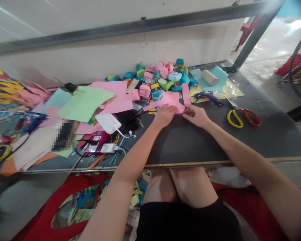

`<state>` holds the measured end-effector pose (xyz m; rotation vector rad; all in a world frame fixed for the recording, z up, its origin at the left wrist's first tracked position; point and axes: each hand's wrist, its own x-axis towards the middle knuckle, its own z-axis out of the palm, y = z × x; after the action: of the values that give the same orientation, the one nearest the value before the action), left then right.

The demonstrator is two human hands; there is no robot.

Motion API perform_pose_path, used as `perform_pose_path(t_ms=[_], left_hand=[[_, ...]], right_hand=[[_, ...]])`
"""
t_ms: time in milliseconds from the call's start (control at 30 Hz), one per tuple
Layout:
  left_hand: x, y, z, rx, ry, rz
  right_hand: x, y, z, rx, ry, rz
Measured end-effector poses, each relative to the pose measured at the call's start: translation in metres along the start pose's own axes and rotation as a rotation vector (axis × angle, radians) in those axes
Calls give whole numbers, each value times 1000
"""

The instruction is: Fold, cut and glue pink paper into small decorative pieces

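Note:
My left hand (165,115) lies on a pink sheet of paper (168,100) on the dark table (190,140), fingers pressed down on its near edge. My right hand (197,115) sits just to the right, fingers curled and pinching the same sheet's right corner. Behind the sheet is a heap of small folded paper boxes (160,78) in pink, blue and green.
Red and yellow scissors (243,117) lie to the right, a blue glue gun (208,97) and a paper roll (209,77) behind. Large pink and green sheets (87,102), a white power strip (108,122) and cables cover the left. A red stool (52,214) stands below.

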<state>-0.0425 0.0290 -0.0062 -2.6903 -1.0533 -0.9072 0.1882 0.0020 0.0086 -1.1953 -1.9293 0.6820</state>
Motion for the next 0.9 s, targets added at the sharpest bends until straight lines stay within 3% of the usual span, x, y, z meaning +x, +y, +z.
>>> perform_pose_path(t_ms=[100, 300, 467, 600, 700, 800, 900], left_hand=[[-1, 3, -1, -61, -27, -16], [-2, 10, -7, -273, -11, -181], [-3, 22, -2, -288, -59, -168], [-6, 31, -7, -334, -29, -150], [-5, 31, -10, -366, 99, -222], [0, 22, -8, -323, 317, -453], [3, 9, -2, -340, 385, -566]], right_hand=[[0, 1, 1, 14, 6, -1], [-2, 1, -1, 10, 43, -30], [-2, 1, 0, 108, 23, -22], [2, 9, 1, 131, 136, 39], [5, 14, 0, 59, 131, 76], [7, 17, -2, 66, 112, 79], [7, 16, -2, 59, 91, 70]])
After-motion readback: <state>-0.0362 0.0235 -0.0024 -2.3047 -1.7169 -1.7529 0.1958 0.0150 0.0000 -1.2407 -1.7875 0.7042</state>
